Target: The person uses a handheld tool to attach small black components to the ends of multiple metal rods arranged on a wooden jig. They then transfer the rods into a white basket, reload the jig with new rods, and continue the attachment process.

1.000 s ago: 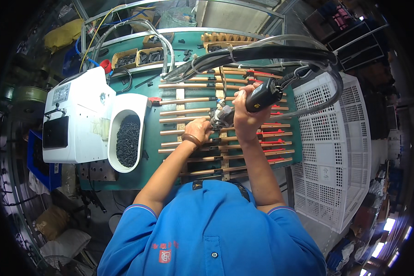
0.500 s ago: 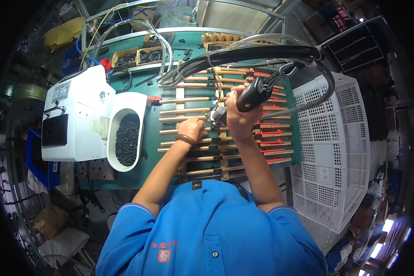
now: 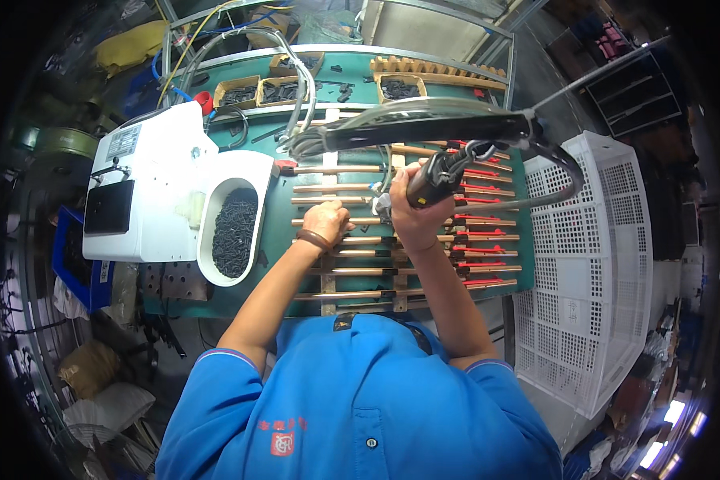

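Note:
My right hand (image 3: 414, 222) is wrapped round the handle of a black power screwdriver (image 3: 430, 182) that hangs from a thick hose. Its silvery nose (image 3: 382, 206) points down over black fittings on a row of wooden rods (image 3: 340, 170). My left hand (image 3: 325, 222) lies across the rods, left of the tool, with its fingers curled and closed. Its fingertips are hidden, so I cannot tell whether they hold a rod or a small part. Red pieces (image 3: 480, 234) sit along the right part of the rods.
At left stands a white machine (image 3: 148, 192) with a white oval tray (image 3: 262, 196) of dark screws. Cardboard boxes (image 3: 250, 102) of black parts line the back of the green table (image 3: 284, 264). A white perforated crate (image 3: 584, 320) stands at right. Hoses arch over the rods.
The whole view has shifted a little. Against the rods, my left hand has moved left and towards me; the screwdriver's nose has come slightly nearer to me, still in my right hand.

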{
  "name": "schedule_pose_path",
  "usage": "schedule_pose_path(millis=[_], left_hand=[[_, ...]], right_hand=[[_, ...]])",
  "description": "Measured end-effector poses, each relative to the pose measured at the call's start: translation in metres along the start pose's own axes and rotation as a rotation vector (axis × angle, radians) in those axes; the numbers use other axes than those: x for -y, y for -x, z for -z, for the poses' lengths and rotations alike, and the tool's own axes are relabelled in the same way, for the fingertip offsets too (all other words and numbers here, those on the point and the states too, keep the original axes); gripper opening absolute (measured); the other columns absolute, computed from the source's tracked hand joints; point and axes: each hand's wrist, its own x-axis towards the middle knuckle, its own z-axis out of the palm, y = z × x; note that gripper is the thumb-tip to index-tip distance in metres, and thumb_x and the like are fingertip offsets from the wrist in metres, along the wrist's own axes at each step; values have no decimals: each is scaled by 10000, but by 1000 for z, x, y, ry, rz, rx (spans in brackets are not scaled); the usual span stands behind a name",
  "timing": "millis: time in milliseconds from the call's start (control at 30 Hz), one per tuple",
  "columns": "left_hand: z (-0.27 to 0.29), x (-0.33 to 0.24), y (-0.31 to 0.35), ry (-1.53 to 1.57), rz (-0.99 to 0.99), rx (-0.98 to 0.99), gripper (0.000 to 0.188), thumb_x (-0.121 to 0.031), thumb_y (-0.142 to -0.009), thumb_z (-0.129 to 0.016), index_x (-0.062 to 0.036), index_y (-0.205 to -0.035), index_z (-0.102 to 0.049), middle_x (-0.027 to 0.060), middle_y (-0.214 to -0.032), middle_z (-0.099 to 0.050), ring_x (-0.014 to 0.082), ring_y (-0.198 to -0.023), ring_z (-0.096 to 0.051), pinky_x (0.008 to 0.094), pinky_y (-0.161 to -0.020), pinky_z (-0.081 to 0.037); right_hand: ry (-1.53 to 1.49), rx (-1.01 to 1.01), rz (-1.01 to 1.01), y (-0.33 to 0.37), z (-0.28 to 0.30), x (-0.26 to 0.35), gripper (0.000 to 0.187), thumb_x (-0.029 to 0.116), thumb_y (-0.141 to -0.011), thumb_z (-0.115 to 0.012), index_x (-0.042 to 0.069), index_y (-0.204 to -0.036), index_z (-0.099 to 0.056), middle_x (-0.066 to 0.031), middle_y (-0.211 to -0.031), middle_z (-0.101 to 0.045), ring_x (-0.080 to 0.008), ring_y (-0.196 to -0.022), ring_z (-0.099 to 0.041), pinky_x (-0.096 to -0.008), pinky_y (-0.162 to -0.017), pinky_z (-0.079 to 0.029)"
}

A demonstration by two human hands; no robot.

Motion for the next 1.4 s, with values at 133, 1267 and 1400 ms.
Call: schedule_pose_path(millis=[133,1267,1400], left_hand=[[-5,6,-4,-27,50,36,221,-310,-702,-749,-110,-696,-655,79,-763,-573,283,-788,-612,414,-669,-502],[-36,-44,-1,187,-73,152,200,-215,-728,-730,-120,-873,-629,68,-921,-595,287,-868,-613,401,-716,-515],[-33,-47,0,170,-72,142,213,-207,-737,-720,-98,-869,-594,75,-907,-581,292,-864,-608,400,-709,-514]], right_hand=[[-232,-25,-148,-13,1,13,235,-69,-784,-642,-2,-963,-505,-37,-782,-594,-66,-642,-569,-214,-579,-489],[-93,-144,-254,-10,30,34,342,-94,-779,-621,-2,-1076,-478,-47,-880,-583,-73,-766,-553,-220,-716,-489],[-138,-139,-222,-6,28,39,327,-97,-783,-614,-5,-1063,-474,-51,-877,-585,-77,-763,-551,-215,-731,-479]])
